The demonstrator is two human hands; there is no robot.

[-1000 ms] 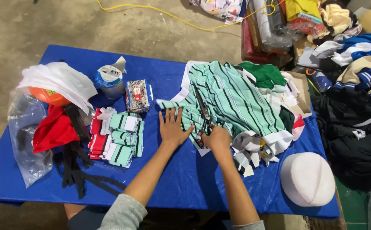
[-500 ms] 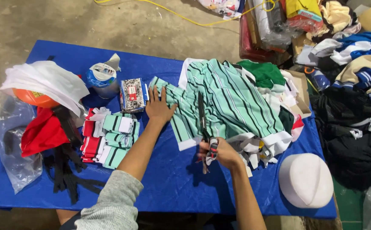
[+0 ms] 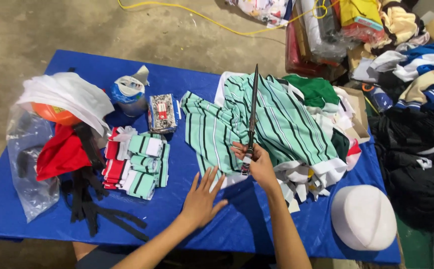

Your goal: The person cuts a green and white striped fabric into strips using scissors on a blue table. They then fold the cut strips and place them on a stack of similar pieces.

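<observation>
Right hand (image 3: pixel 258 162) grips long scissors (image 3: pixel 251 117), blades closed, over green striped fabric (image 3: pixel 277 117) | left hand (image 3: pixel 200 199), fingers spread, pins fabric's near edge flat on blue table (image 3: pixel 227 224)

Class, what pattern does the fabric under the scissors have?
Mint green with dark and white stripes, on the striped fabric; the head view shows it.

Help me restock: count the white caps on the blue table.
1: a white cap lies at the near right corner of the blue table, right of the right hand holding scissors. Others may be hidden under the cloth piles.
</observation>
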